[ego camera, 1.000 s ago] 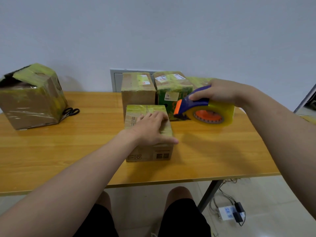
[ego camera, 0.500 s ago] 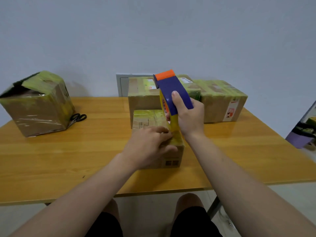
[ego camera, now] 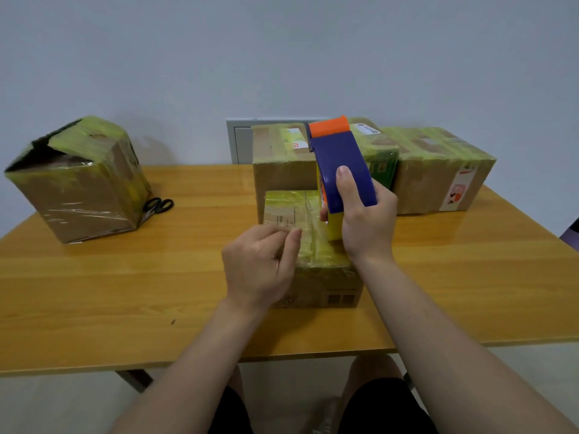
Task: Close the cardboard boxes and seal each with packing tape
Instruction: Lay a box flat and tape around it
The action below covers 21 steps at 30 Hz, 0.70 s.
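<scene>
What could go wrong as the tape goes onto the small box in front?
The left hand sits at the small box's near edge with fingers curled, not flat, so the box may slide when the right hand pulls the tape dispenser. The left fingers also lie close to the tape path and could get caught.

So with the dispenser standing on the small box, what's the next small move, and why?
Probably draw the tape dispenser along the top of the small box. The right hand grips it upright with its roll end down on the lid, while the left hand pinches at the box's near edge, seemingly anchoring the tape.
</scene>
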Each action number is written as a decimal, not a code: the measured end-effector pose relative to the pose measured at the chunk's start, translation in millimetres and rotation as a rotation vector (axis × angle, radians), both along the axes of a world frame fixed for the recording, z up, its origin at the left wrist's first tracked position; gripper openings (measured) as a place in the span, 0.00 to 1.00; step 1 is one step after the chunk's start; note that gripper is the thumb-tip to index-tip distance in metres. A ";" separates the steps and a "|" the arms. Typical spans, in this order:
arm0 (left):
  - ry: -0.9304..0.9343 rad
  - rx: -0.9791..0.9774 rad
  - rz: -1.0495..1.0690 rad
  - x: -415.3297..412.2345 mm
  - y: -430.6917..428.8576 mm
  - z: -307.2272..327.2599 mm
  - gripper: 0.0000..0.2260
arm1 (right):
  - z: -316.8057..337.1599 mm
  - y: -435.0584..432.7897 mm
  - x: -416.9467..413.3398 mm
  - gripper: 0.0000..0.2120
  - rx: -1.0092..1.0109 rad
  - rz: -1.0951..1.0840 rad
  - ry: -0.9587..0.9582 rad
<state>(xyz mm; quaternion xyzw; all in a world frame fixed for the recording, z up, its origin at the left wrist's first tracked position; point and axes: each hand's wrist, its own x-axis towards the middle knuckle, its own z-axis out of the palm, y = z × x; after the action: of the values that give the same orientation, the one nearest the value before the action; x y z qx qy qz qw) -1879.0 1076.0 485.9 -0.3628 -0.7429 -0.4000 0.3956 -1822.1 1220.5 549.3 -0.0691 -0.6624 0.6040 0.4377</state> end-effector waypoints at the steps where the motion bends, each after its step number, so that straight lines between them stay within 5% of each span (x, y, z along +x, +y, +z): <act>1: -0.049 0.080 -0.006 3.8 4.0 -10.4 0.20 | 0.0 -0.1 0.0 0.16 -0.005 -0.006 -0.004; 6: -0.457 0.474 -0.192 13.0 18.1 -35.5 0.19 | -0.5 1.1 0.6 0.15 -0.032 0.035 -0.006; 10: -0.621 0.455 -0.280 15.9 9.4 -28.7 0.18 | -2.2 3.2 -1.4 0.16 -0.039 0.057 -0.006; 15: -0.331 -0.098 0.047 5.8 -0.4 5.2 0.16 | -3.6 4.8 -0.6 0.19 -0.058 0.071 0.007; 18: -0.058 -0.163 0.056 7.2 14.8 15.0 0.22 | -3.7 6.3 -0.2 0.20 -0.055 0.087 -0.007; 21: 0.020 -0.081 0.026 1.6 18.4 4.9 0.23 | -4.1 7.7 -0.2 0.20 -0.063 0.096 -0.005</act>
<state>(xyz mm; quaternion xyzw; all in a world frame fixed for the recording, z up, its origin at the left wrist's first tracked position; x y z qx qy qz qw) -1877.4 1094.4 490.7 -0.3729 -0.7590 -0.3608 0.3933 -1822.3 1228.2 545.2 -0.0525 -0.6468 0.6445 0.4044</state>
